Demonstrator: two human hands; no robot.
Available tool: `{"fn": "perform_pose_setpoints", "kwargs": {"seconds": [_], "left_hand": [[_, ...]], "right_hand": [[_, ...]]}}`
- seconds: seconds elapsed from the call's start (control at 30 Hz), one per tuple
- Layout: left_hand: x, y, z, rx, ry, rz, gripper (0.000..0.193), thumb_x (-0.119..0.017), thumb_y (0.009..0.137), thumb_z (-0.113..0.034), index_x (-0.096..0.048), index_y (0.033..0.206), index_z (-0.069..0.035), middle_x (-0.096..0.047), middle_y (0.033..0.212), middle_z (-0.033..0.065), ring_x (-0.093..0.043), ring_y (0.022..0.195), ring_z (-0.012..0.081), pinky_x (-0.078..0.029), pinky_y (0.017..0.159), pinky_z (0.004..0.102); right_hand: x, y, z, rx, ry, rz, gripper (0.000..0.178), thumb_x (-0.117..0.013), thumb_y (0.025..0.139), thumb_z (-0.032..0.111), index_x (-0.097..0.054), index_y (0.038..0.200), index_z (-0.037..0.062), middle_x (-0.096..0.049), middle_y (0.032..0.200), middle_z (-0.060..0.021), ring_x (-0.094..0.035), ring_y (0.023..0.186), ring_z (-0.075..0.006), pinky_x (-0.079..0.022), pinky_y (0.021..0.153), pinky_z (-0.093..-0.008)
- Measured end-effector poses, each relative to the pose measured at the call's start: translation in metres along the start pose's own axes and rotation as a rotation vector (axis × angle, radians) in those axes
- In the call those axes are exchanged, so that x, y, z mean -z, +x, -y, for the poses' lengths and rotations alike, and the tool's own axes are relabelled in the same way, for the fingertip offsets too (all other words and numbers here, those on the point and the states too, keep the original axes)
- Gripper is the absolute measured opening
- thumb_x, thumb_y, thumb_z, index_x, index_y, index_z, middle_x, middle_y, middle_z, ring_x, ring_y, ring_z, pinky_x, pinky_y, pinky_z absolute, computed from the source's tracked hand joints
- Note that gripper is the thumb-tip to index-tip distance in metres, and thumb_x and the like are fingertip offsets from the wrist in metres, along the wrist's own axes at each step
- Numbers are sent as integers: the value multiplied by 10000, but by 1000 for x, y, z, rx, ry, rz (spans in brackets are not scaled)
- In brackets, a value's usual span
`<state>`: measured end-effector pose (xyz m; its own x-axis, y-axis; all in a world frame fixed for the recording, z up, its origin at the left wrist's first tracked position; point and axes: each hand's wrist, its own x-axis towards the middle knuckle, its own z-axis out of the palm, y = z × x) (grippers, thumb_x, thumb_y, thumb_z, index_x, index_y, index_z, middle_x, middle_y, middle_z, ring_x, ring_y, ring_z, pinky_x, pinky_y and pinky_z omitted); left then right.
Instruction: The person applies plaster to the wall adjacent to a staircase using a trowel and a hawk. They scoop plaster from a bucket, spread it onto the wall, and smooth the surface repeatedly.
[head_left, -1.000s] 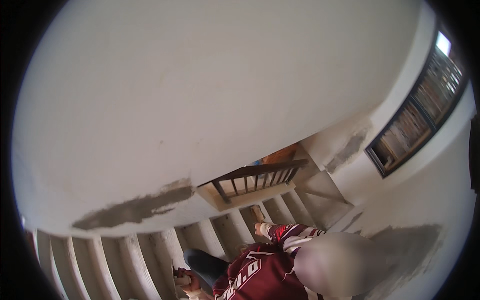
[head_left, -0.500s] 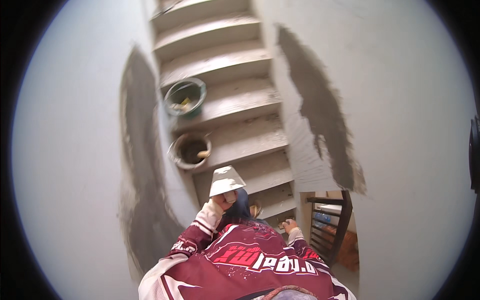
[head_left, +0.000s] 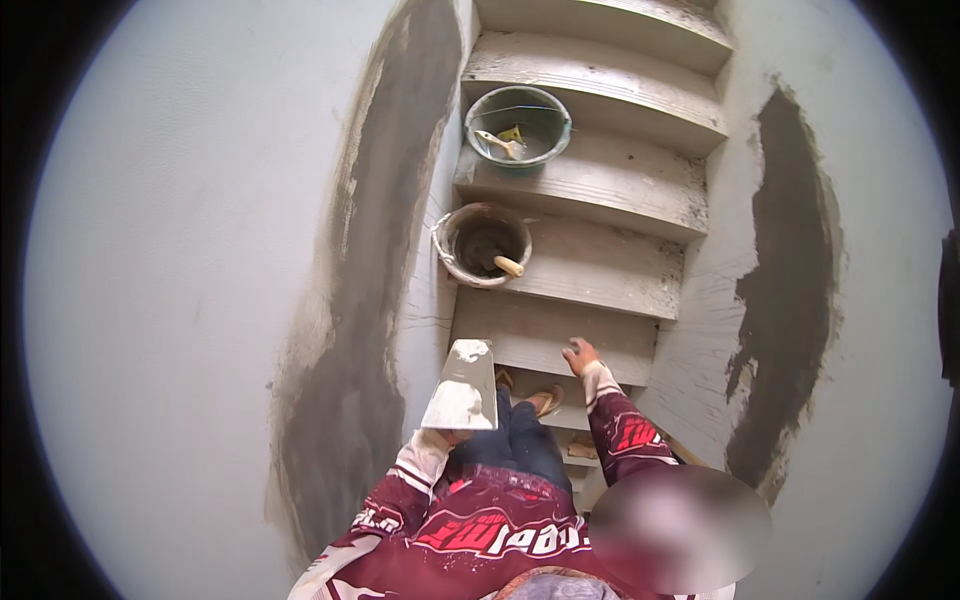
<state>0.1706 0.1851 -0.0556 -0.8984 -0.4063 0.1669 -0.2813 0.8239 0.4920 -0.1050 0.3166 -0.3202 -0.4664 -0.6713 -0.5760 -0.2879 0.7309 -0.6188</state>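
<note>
My left hand (head_left: 455, 436) grips a plastering hawk (head_left: 462, 390) from below. It is a grey tapered plate with white patches of plaster on top, and it hides most of the fingers. My right hand (head_left: 580, 357) reaches forward over a stair step, fingers apart, with nothing visible in it. Ahead of the hawk stands a dirty bucket (head_left: 455, 262) of dark mix, a tool with a pale wooden handle (head_left: 509, 266) leaning in it. One step higher is a green bucket (head_left: 548, 165) holding a paintbrush (head_left: 497, 144) and something yellow.
Dusty concrete stairs (head_left: 610, 255) climb away between two pale walls. A wide grey plaster patch (head_left: 375, 210) runs along the left wall and another patch (head_left: 790, 270) along the right wall. My sandalled feet (head_left: 545, 400) stand on a lower step. A blurred oval covers the lower right.
My view has turned, so the stairs and buckets now appear further right. My right hand has moved forward from low by the railing to over a step. The hawk stays in my left hand.
</note>
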Motion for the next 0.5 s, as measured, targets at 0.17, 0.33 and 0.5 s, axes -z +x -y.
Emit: {"fn": "perform_pose_setpoints", "kwargs": {"seconds": [0.17, 0.33, 0.5], "left_hand": [[-9, -18, 39, 57, -22, 86, 195, -626, 656, -266, -591, 721, -85, -552, 714, 113, -550, 649, 330, -433, 602, 440], [0, -23, 58, 143, 96, 124, 133, -607, 652, -240, -587, 596, -121, -546, 613, 99, -566, 617, 298, -439, 593, 425], [8, -38, 72, 316, 136, 384, 153, -621, 656, -220, -572, 672, -76, -557, 721, 134, -569, 744, 339, -434, 654, 437]], "right_hand": [[-1, 87, 123, -16, 165, 62, 702, -632, 851, 411, -332, 1434, 160, -584, 1220, -266, -541, 1160, -438, -431, 998, -469], [-44, 170, 171, -18, 144, -83, 689, -588, 881, 437, -313, 1446, 155, -580, 1220, -270, -548, 1140, -447, -428, 988, -491], [-59, 195, 205, -141, -23, -49, 493, -548, 914, 452, -557, 1169, 30, -623, 1118, -269, -583, 1065, -448, -468, 891, -500]]}}
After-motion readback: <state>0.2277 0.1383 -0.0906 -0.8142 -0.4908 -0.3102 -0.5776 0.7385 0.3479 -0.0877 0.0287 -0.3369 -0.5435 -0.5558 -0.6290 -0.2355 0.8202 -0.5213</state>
